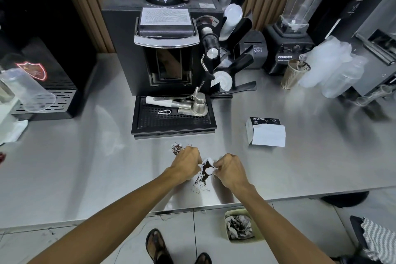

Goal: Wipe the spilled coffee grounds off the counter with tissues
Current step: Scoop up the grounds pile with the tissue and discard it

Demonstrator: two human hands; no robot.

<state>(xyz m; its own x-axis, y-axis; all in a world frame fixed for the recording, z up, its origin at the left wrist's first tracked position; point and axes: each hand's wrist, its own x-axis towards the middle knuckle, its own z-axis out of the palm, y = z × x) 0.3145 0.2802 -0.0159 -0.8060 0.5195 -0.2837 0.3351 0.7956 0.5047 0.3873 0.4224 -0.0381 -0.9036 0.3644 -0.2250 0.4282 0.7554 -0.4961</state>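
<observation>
Dark coffee grounds (pixel 201 182) lie scattered on the steel counter (pixel 85 169) near its front edge. A white tissue (pixel 208 165) with grounds gathered on it sits between my hands. My left hand (pixel 186 164) grips another tissue, whose ground-covered end (pixel 177 148) sticks out beyond the knuckles. My right hand (pixel 228 169) pinches the right edge of the middle tissue. A tissue pack (pixel 265 132) lies on the counter to the right, one white sheet pulled out over its front.
A black coffee machine (pixel 169 49) with its drip tray (pixel 173 119) stands just behind my hands. A blender (pixel 289 49), a metal cup (pixel 294 74) and plastic cups (pixel 334 70) stand at the back right. A bin (pixel 239 226) of used tissues sits on the floor below the counter's edge.
</observation>
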